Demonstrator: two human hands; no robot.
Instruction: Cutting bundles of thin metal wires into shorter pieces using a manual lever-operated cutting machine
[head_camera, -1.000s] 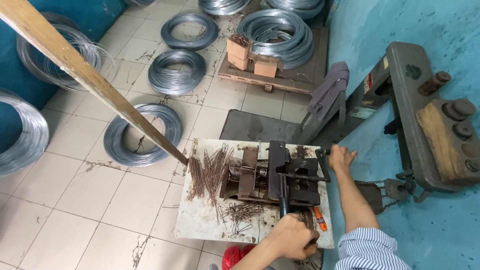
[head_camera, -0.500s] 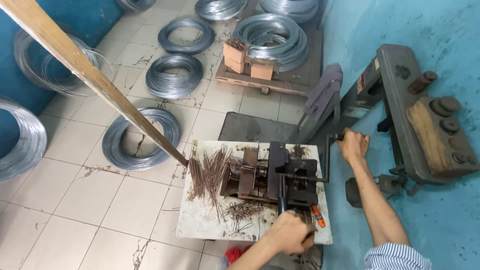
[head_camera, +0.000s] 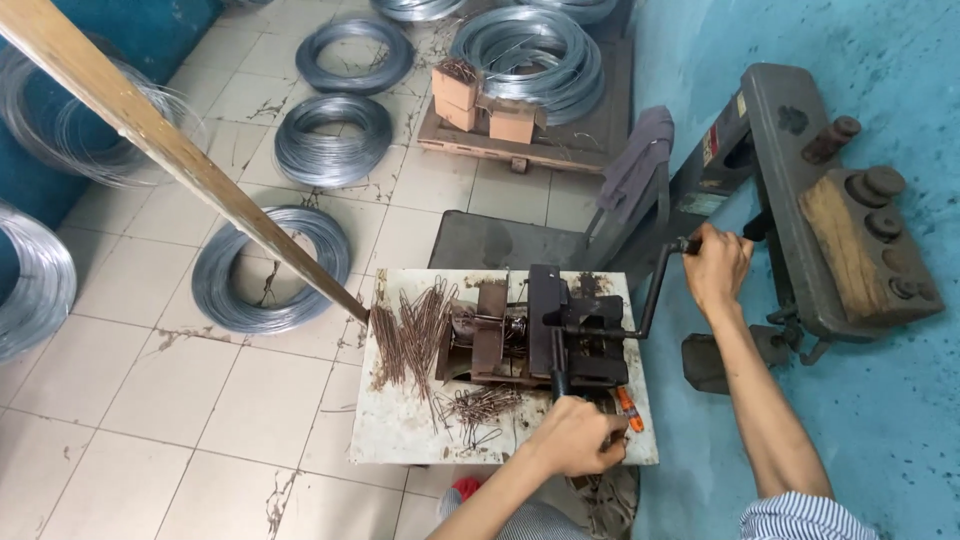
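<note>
A small dark wire-bending machine sits on a worn white stand. My right hand grips its black crank handle, which points up and away from the machine. My left hand is closed on a short lever at the machine's near edge, beside an orange-handled tool. Straight rusty wire pieces lie in a pile on the stand's left part. Several bent wire clips lie in front of the machine.
A long wooden pole slants from the top left down to the stand. Coils of grey wire lie on the tiled floor, with cardboard boxes on a pallet behind. A heavy grey machine stands by the blue wall at right.
My right hand has swung the crank handle up and away from me, from beside the machine toward the grey machine. My left hand has stayed on the lever.
</note>
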